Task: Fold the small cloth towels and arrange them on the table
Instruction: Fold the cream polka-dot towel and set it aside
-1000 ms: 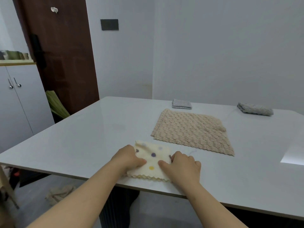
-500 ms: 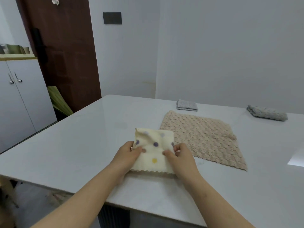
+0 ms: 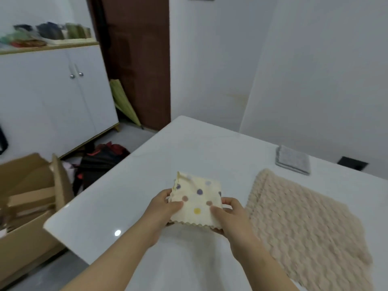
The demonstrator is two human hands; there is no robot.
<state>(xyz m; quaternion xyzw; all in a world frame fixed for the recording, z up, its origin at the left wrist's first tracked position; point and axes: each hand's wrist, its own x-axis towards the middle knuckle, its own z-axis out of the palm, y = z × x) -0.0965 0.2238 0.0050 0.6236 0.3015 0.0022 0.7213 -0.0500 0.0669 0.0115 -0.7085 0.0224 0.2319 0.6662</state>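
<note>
Frame centre: folded dotted towel (image 3: 197, 198) held above table (image 3: 130, 198). The left hand (image 3: 161, 208) and right hand (image 3: 231, 215) pinch its sides; fingers underneath hidden. Lower right, beige towel (image 3: 304, 227) cut off. Table's rounded edge lies left of hands.

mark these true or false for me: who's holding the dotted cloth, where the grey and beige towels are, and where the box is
1. Both the left hand and the right hand hold the dotted cloth. True.
2. The folded grey towel lies on the table, beyond the beige towel. True.
3. The beige towel is folded into a small square. False: it lies spread out flat.
4. The cardboard box stands on the table. False: it sits on the floor, left of the table.
</note>
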